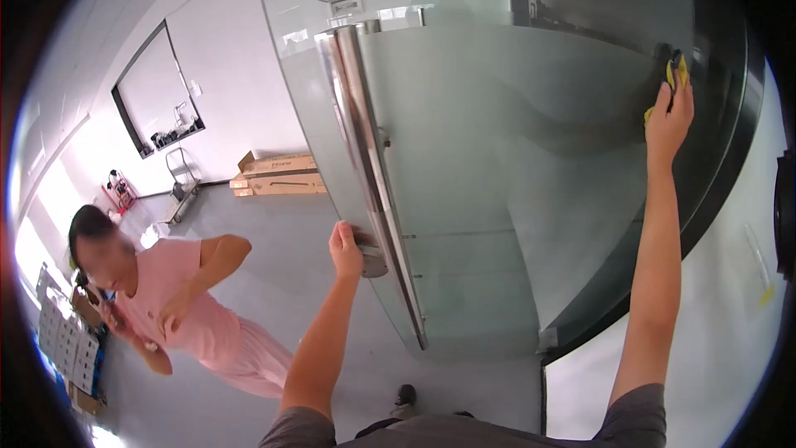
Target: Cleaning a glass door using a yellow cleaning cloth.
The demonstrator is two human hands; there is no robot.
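Observation:
A frosted glass door [460, 124] stands in front of me, with a long polished metal pull handle [362, 137] fixed near its free edge. My left hand [346, 252] grips that edge beside a metal lock fitting [374, 263]; its fingers are partly hidden behind the glass. At the upper right, my right hand [670, 121] holds a yellow-and-dark cloth or pad [679, 73] up against the glass near the dark door frame. The hand's reflection shows in the pane. What exactly the yellow item is, I cannot tell.
A person in pink clothes [205, 330] stands close on the left, a hand raised near the head. Long cardboard boxes [280, 175] lie along the far wall, near a platform trolley [182, 193]. Stacked boxes [68, 345] stand at far left. A dark frame [703, 224] curves along the right.

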